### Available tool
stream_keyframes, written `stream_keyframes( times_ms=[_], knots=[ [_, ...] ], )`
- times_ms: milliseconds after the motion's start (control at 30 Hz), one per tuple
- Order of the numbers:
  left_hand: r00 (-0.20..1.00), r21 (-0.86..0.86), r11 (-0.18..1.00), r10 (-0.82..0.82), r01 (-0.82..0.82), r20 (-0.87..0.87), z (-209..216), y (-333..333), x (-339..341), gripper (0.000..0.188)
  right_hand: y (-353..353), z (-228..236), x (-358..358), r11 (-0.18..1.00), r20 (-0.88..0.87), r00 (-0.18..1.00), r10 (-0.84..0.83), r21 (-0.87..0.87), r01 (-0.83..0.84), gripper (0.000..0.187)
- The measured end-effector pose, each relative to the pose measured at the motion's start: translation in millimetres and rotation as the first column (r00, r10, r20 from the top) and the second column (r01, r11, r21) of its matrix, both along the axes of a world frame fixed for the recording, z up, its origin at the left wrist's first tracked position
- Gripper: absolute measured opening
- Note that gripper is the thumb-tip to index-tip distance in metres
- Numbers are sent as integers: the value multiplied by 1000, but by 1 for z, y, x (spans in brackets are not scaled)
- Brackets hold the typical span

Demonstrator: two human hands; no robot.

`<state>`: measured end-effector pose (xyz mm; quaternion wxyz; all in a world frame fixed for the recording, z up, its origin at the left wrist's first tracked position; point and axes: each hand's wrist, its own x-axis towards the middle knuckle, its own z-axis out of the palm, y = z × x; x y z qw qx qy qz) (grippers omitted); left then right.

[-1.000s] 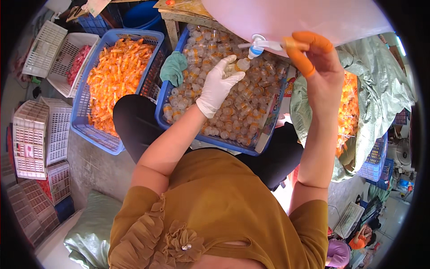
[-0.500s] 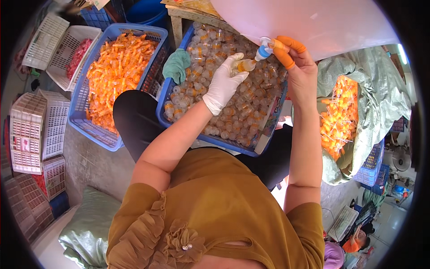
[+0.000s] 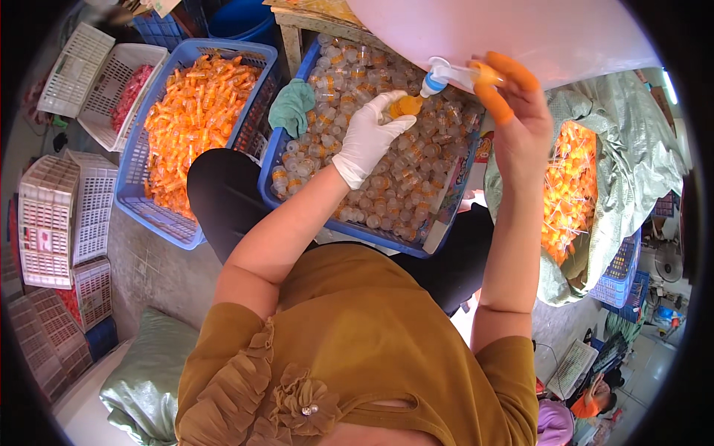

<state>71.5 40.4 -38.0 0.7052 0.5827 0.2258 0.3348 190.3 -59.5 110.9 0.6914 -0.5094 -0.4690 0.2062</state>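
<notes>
In my white-gloved left hand (image 3: 372,137), closed over the middle basket, is a small bottle (image 3: 405,106) that looks orange. Its upper end is close to a white tap (image 3: 436,77) with a blue ring, at the edge of a large whitish plastic shape (image 3: 513,37). My right hand (image 3: 517,111), bare except for orange finger covers, is just right of the tap. Between its thumb and fingers is a clear piece with an orange band (image 3: 487,75), smeared by motion. Several small clear bottles (image 3: 387,189) with orange bands fill the blue basket (image 3: 268,175) under my hands.
A green cloth (image 3: 291,108) hangs over that basket's left rim. To the left, another blue basket (image 3: 167,234) holds many orange pieces (image 3: 201,119). A pale green sack (image 3: 632,149) with orange pieces on thin sticks stands at the right. White crates (image 3: 48,219) are stacked far left.
My right hand has moved away from the tap, to the right, with the clear banded piece between its fingers. The bottle in my left hand has tilted and shows more orange.
</notes>
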Motion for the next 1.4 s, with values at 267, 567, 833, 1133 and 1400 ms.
stream_keyframes(
  times_ms=[267, 567, 833, 1133, 1400],
  knots=[
    [943, -124, 970, -234, 209, -238, 19, 1, -42, 35, -50, -18, 13, 939, 831, 555, -30, -168, 301, 32],
    [790, -552, 591, -565, 589, 237, 56, -24, -62, 41, -61, -16, 0, 974, 785, 588, 196, -224, -26, 32],
    [910, -1, 919, -392, 395, -139, 82, -44, -64, 25, -66, -11, -6, 902, 593, 739, 319, -430, -44, 20],
    [919, 956, -129, 267, -264, 290, 61, -45, -61, 30, -90, -47, -24, 708, -786, 590, 184, -310, -634, 31],
    [624, 836, 241, 767, -493, 147, 54, 46, -131, 56, -121, -47, 81, 732, 215, 969, -120, -641, 232, 31]
  ],
)
